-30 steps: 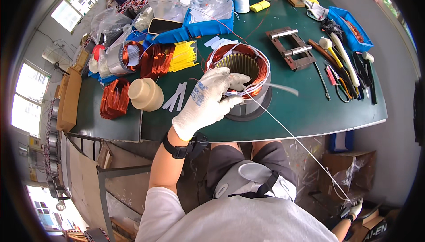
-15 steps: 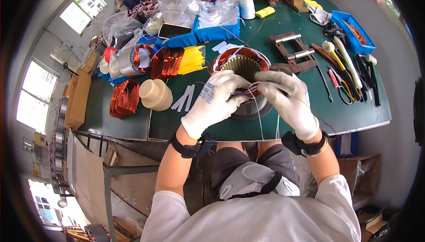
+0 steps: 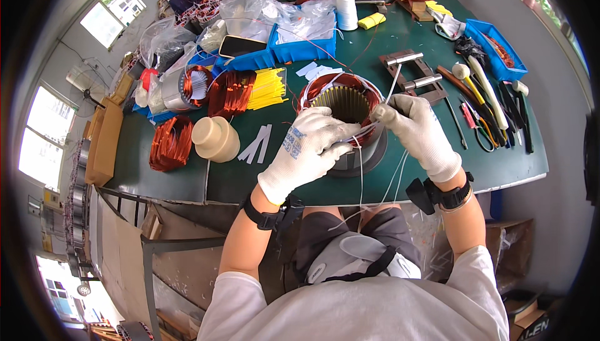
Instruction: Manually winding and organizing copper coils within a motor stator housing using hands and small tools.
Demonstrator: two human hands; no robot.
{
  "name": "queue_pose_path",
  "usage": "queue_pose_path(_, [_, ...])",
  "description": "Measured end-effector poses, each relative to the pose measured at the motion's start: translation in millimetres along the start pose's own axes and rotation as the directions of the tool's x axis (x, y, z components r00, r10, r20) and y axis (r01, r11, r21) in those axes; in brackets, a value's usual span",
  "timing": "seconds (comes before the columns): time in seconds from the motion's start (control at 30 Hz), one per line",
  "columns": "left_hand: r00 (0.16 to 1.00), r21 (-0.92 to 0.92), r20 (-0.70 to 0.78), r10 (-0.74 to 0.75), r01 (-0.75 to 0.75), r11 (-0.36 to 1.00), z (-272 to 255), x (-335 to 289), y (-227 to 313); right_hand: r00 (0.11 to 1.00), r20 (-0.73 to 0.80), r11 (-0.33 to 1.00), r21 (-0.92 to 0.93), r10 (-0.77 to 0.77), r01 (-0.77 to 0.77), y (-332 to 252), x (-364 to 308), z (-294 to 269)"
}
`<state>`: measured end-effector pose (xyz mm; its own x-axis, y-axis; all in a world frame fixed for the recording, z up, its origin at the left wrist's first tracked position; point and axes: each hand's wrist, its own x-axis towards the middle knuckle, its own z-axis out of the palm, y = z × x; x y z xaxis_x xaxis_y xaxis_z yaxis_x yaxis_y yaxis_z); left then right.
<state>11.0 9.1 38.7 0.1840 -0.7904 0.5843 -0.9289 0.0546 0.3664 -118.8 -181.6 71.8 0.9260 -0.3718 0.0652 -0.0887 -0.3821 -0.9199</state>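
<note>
Coil-winding workshop, stator (image 3: 342, 100) at left hand (image 3: 307, 147), copper coils (image 3: 170, 144) farther left, tools (image 3: 474, 88) right of right hand (image 3: 420, 133), bins (image 3: 305, 49) beyond, bench (image 3: 437, 175) below.

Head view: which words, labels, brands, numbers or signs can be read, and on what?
Blue print on the left glove: letters and digits show, not quoted here.
Large pale letters on the dark item, lower right: partly cut off, not quoted.
Anything else: too small or blurred to read.
</note>
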Motion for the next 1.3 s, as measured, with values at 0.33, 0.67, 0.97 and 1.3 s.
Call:
queue_pose_path(0.33, [0.995, 0.068, 0.097, 0.034, -0.040, 0.997, -5, 3, 1, 0.947, -0.318, 0.948, 0.283, -0.054, 0.149, 66, 6, 26])
queue_pose_path(0.67, [0.992, 0.090, 0.107, 0.072, -0.082, 0.993, -4, 3, 0, 0.794, -0.245, 0.824, -0.044, -0.557, 0.565, 15, -77, 53])
queue_pose_path(0.97, [0.977, 0.133, -0.013, 0.215, -0.212, 0.968, 11, 3, -11, 0.954, 0.115, 0.043, 0.993, -0.276, -0.107, 40, -60, 57])
queue_pose_path(1.3, [0.983, 0.044, 0.028, 0.180, -0.181, 0.982, 1, 9, -12, 0.963, 0.076, 0.680, 0.723, -0.259, 0.126, 45, -68, 48])
